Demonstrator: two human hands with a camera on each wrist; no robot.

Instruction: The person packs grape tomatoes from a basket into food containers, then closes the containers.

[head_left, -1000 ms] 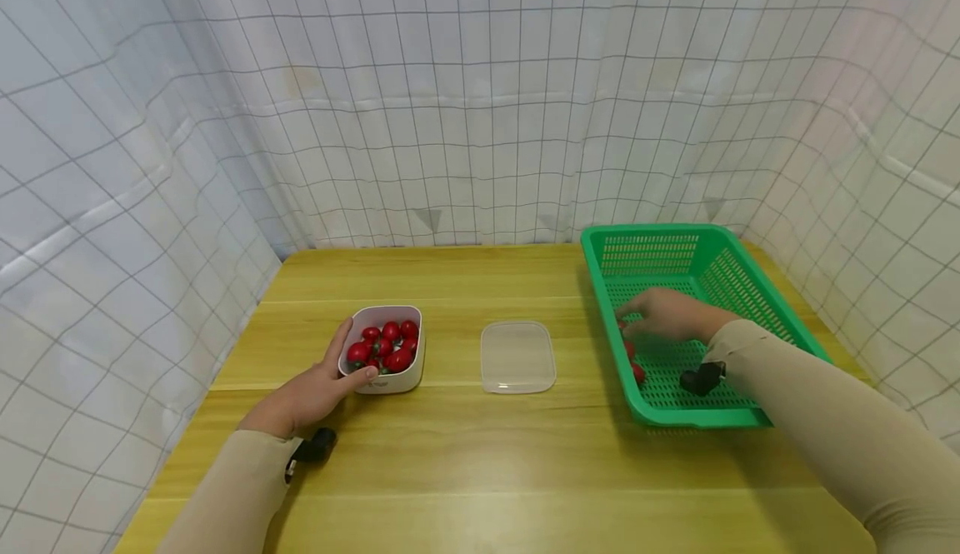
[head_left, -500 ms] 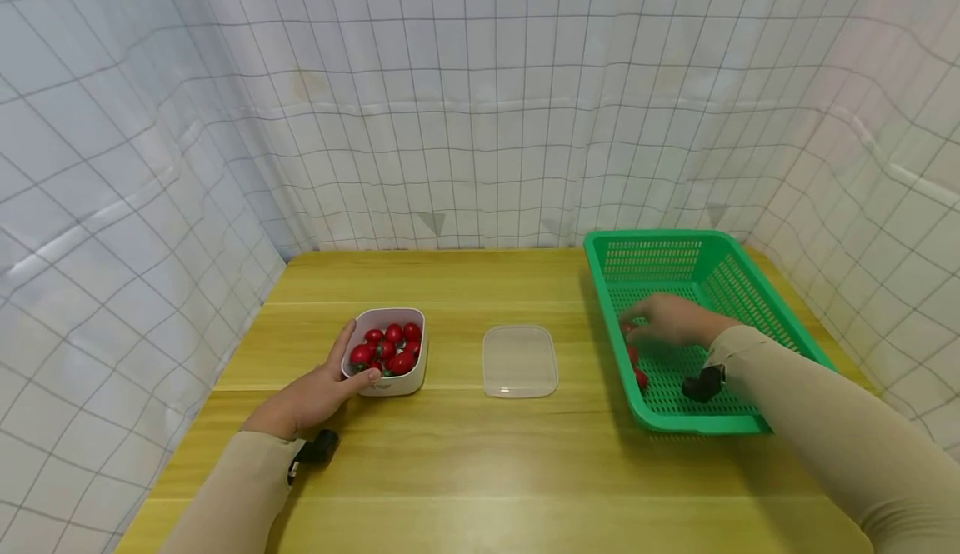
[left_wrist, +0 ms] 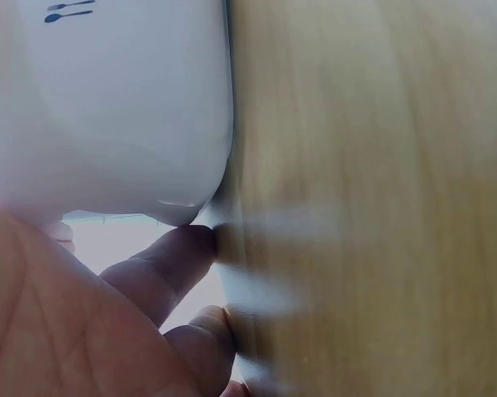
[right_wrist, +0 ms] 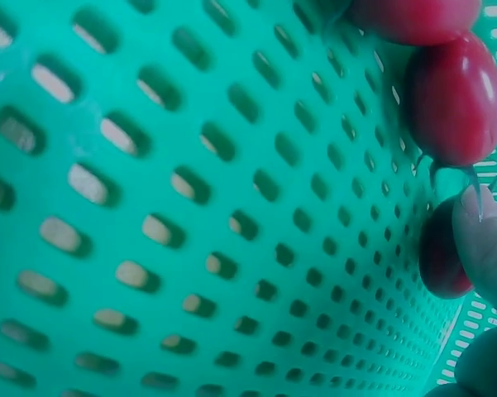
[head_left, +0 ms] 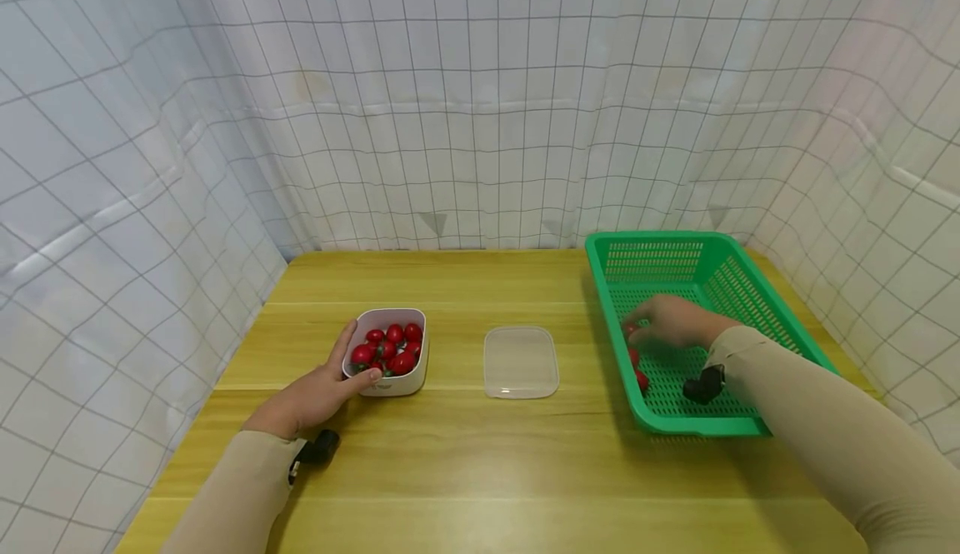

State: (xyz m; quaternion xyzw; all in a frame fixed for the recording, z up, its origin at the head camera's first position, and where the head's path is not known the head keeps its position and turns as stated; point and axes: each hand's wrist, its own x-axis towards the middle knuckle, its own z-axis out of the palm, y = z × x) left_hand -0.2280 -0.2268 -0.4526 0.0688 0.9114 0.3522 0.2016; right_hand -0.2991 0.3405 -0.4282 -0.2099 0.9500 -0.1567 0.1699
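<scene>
My left hand (head_left: 315,391) holds a small white container (head_left: 405,385), its thumb over the near rim and its fingers along the left side. Several red cherry tomatoes (head_left: 402,361) lie inside. In the left wrist view the container's wall (left_wrist: 124,107) bears a fork and spoon print, and fingertips touch its lower edge. My right hand (head_left: 675,321) is down in the green basket (head_left: 705,426), at its left wall. The right wrist view has its thumb on a cherry tomato (right_wrist: 441,252), pinching it; the other fingers are partly hidden. Two more tomatoes (right_wrist: 456,99) lie beside that one.
A clear, flat, square lid (head_left: 521,362) lies on the wooden table (head_left: 480,462) between the container and the basket. White gridded curtains (head_left: 487,121) hang behind and on both sides. The basket's raised walls surround the right hand.
The head view has shifted slightly. Both hands stay at the container and in the basket, with only small finger motion in the right hand at the tomatoes.
</scene>
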